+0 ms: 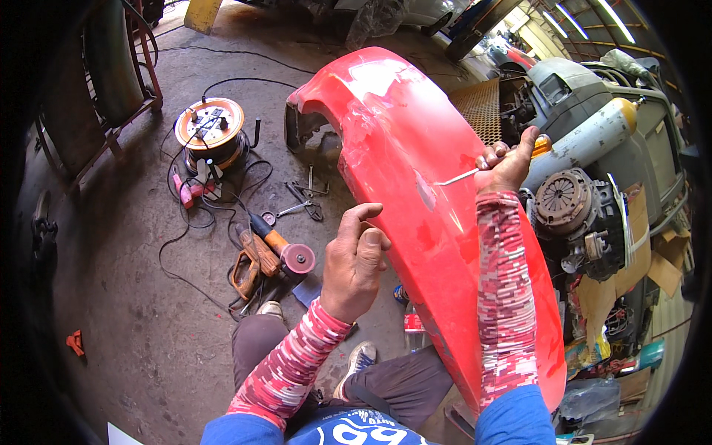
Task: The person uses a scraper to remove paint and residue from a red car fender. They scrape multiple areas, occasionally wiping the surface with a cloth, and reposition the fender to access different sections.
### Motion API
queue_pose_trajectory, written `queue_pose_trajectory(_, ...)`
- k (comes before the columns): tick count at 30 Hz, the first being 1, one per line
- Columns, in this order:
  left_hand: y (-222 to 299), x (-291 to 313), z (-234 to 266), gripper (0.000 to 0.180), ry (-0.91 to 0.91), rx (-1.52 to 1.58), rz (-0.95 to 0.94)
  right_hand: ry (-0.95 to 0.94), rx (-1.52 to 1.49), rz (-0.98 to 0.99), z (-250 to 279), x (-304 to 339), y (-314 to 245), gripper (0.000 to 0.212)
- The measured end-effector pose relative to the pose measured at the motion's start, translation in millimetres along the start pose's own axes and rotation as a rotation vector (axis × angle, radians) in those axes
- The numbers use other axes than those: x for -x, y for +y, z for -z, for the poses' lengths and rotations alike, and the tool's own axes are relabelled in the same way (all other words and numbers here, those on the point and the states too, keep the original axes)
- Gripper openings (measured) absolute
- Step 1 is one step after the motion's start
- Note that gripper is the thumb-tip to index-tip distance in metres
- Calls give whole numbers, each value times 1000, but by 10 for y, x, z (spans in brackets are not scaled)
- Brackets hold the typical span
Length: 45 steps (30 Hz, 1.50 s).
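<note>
A large red car bumper runs from the upper middle down to the lower right, tilted in front of me. Its paint is scuffed, with pale and whitish patches toward the far end. My right hand is closed around a screwdriver, whose orange handle sticks out past the palm. The thin metal shaft points left, its tip at the bumper's surface near a grey scraped patch. My left hand hovers at the bumper's left edge, fingers loosely bent and thumb apart, holding nothing; whether a fingertip touches the edge, I cannot tell.
On the floor at left stand a cable reel, an angle grinder and several wrenches, with cords strewn between. To the right are a grey gas cylinder, a clutch assembly and cardboard. A metal rack rises at far left.
</note>
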State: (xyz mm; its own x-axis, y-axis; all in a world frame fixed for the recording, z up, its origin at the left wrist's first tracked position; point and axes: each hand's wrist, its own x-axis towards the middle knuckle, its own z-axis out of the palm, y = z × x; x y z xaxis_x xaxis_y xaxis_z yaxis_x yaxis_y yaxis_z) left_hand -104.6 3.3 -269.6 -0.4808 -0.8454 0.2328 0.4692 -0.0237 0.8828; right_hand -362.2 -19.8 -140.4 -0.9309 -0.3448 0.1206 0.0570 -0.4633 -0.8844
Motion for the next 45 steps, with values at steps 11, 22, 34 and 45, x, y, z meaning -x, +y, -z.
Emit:
queue_pose_trajectory(11, 1, -51, 37, 73, 31, -18, -8, -241, -17, 111, -76, -151, 458, 45)
queue_pose_trajectory(22, -169, -89, -66, 67, 0, -47, 62, -498, -128, 128, 79, -234, 525, 39)
queue_pose_trajectory(34, 534, -1068, -658, 15, -139, -601, -354, -565, -193, 260, 84, -174, 638, 19)
queue_pose_trajectory(45, 1379, -1919, -2694, 40, -287, -1128, -1341, -500, -99, 548, 89, -408, 1083, 20)
